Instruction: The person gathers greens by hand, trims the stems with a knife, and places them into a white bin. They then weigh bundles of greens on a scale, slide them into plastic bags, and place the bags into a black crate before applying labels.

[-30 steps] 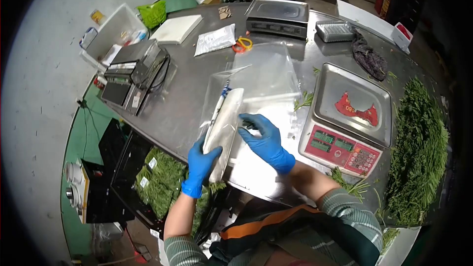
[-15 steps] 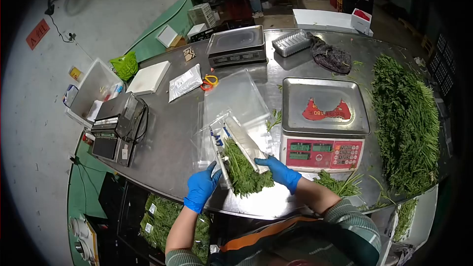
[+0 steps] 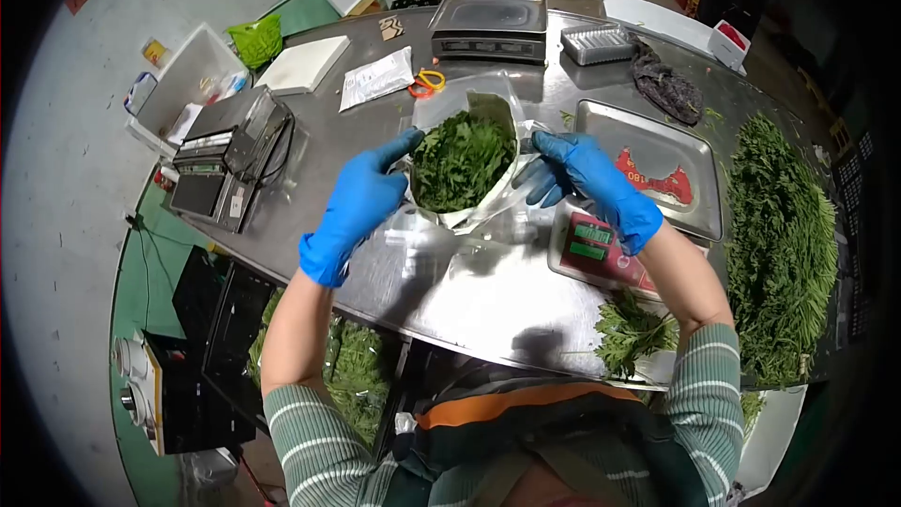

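An open plastic bag (image 3: pixel 458 220) of leafy greens (image 3: pixel 465 161) is held up over the metal table, its mouth turned toward me. My left hand (image 3: pixel 361 197), in a blue glove, grips the left edge of the bag with thumb and fingers. On the opposite edge, my right hand (image 3: pixel 589 174) pinches the clear plastic, also gloved in blue. Its lower fingers hang below the rim. The stems lie hidden inside the bag. Behind the bag, clear plastic sheets (image 3: pixel 436 111) rest on the table.
To the right stands a scale with a steel tray (image 3: pixel 601 122) and red panel (image 3: pixel 615 258), partly behind my right forearm. A large heap of greens (image 3: pixel 779 244) lies beyond it. Scissors (image 3: pixel 428 83), a white packet (image 3: pixel 377 78) and another scale (image 3: pixel 490 28) sit farther back.
The bag of greens has been raised and tipped from lying flat, so its mouth now faces me. Both hands have moved up and away from me with it; my view has shifted.
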Available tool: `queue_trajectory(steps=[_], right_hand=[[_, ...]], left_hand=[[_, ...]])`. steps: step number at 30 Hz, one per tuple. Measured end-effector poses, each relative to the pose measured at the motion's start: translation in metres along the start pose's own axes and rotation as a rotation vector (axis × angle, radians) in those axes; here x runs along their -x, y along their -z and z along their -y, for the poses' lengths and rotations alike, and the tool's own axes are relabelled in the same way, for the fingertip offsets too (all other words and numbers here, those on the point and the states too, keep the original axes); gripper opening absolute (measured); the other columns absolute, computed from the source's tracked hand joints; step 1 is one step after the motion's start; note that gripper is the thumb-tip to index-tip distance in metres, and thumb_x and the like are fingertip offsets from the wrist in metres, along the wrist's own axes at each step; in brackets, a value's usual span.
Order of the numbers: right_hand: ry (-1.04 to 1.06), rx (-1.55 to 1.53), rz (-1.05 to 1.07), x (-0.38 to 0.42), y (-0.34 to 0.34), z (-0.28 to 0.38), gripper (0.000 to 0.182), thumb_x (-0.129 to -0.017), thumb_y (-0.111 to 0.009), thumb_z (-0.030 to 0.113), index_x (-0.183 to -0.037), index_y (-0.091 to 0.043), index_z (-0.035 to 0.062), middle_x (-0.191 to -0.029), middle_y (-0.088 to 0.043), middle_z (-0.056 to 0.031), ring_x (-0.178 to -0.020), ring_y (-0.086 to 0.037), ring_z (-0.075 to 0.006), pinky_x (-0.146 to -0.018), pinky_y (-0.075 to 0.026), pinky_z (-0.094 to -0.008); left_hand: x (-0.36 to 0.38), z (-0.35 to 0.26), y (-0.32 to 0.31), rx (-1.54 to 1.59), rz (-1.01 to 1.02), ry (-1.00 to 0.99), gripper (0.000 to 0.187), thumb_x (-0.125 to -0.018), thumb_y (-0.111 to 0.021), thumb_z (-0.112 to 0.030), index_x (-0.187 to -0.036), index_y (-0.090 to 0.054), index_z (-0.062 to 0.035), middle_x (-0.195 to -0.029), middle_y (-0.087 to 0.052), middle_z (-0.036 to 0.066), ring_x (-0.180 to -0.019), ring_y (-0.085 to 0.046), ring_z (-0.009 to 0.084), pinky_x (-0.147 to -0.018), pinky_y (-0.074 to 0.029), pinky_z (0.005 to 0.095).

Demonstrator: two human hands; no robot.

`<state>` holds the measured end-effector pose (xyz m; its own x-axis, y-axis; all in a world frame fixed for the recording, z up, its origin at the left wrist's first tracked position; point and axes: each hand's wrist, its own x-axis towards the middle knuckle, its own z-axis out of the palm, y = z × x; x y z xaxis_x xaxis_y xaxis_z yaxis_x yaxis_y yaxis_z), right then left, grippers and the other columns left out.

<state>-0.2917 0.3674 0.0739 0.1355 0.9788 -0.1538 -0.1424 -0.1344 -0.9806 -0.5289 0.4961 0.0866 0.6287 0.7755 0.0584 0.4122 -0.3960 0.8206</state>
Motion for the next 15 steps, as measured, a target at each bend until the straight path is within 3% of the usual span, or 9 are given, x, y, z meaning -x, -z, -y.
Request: queue_trajectory(steps=[1,4,5,7,8,11,13,14,15], right_hand=[[-0.058,0.058,0.004,-0.003,-0.006,-0.001,0.044,-0.088,-0.045,0.034,-0.1,-0.053,-0.0071,-0.072,-0.059,-0.0124,-0.056,-0.062,-0.0202,-0.045,-0.048,-0.0232],[-0.054,0.176,0.053,0.004,-0.009,0.031,0.041,-0.087,-0.047,0.033,-0.1,-0.054,-0.005,-0.073,-0.06,-0.0109,-0.054,-0.062,-0.0179,-0.047,-0.047,-0.0221],[0.019,0.149,0.077,0.012,-0.011,0.04,0.04,-0.087,-0.048,0.033,-0.099,-0.055,-0.0045,-0.073,-0.06,-0.0113,-0.054,-0.062,-0.0173,-0.047,-0.047,-0.0219],[0.114,0.169,0.041,0.013,-0.016,0.037,0.044,-0.087,-0.048,0.037,-0.098,-0.056,-0.0047,-0.074,-0.063,-0.0151,-0.058,-0.063,-0.0195,-0.05,-0.048,-0.0228],[0.077,0.254,0.077,0.002,-0.015,0.016,0.044,-0.087,-0.049,0.036,-0.1,-0.055,-0.0063,-0.075,-0.063,-0.015,-0.061,-0.063,-0.0192,-0.051,-0.049,-0.023],[-0.049,0.594,0.102,-0.015,-0.011,-0.024,0.038,-0.085,-0.053,0.029,-0.108,-0.054,-0.0019,-0.082,-0.063,-0.0134,-0.065,-0.063,-0.0215,-0.054,-0.05,-0.0266],[0.552,1.247,-0.195,0.0,-0.018,-0.015,0.031,-0.082,-0.057,0.023,-0.11,-0.056,0.0093,-0.09,-0.062,-0.0111,-0.063,-0.061,-0.0245,-0.056,-0.05,-0.0301],[0.643,1.311,-0.195,0.005,-0.024,-0.002,0.036,-0.076,-0.06,0.015,-0.111,-0.056,0.0175,-0.096,-0.06,-0.0084,-0.07,-0.06,-0.0243,-0.059,-0.049,-0.0313],[0.639,1.311,-0.191,0.005,-0.03,0.004,0.036,-0.076,-0.06,0.015,-0.111,-0.056,0.0175,-0.096,-0.06,-0.0084,-0.07,-0.06,-0.0243,-0.059,-0.049,-0.0313]], left_hand=[[0.003,-0.014,0.001,0.079,0.1,0.197,0.053,-0.07,-0.042,0.003,-0.12,-0.05,-0.0093,-0.076,-0.06,0.007,-0.049,-0.045,0.0057,-0.051,-0.045,0.0243],[0.009,-0.029,0.024,0.031,0.121,0.166,0.052,-0.069,-0.04,0.005,-0.119,-0.05,-0.0058,-0.08,-0.061,0.007,-0.05,-0.048,0.006,-0.049,-0.044,0.0231],[0.024,-0.064,0.031,0.219,0.098,0.141,0.049,-0.071,-0.041,0.005,-0.118,-0.05,-0.0021,-0.08,-0.061,0.006,-0.051,-0.051,0.0062,-0.048,-0.044,0.0211],[0.016,-0.045,0.04,0.3,0.053,0.128,0.045,-0.074,-0.043,0.004,-0.118,-0.05,-0.0017,-0.082,-0.061,0.006,-0.051,-0.054,0.0077,-0.046,-0.044,0.0201],[0.009,-0.019,0.032,0.274,0.077,0.161,0.044,-0.076,-0.043,0.002,-0.119,-0.051,-0.0074,-0.071,-0.059,0.002,-0.048,-0.05,0.0044,-0.046,-0.041,0.0171],[0.019,-0.013,0.015,0.201,0.19,0.329,0.052,-0.071,-0.04,0.004,-0.119,-0.051,-0.0106,-0.072,-0.059,0.001,-0.05,-0.052,0.0048,-0.046,-0.041,0.0169],[0.019,-0.007,0.015,0.217,0.169,0.305,0.053,-0.07,-0.039,0.004,-0.12,-0.051,-0.0105,-0.073,-0.059,0.001,-0.051,-0.054,0.0052,-0.046,-0.04,0.017],[0.019,-0.004,0.014,0.23,0.157,0.282,0.054,-0.069,-0.039,0.003,-0.12,-0.051,-0.0104,-0.075,-0.06,0.001,-0.052,-0.055,0.0055,-0.046,-0.04,0.0171],[0.02,-0.005,0.013,0.232,0.158,0.287,0.054,-0.069,-0.039,0.003,-0.12,-0.051,-0.0104,-0.075,-0.06,0.001,-0.052,-0.055,0.0055,-0.046,-0.04,0.0171]])
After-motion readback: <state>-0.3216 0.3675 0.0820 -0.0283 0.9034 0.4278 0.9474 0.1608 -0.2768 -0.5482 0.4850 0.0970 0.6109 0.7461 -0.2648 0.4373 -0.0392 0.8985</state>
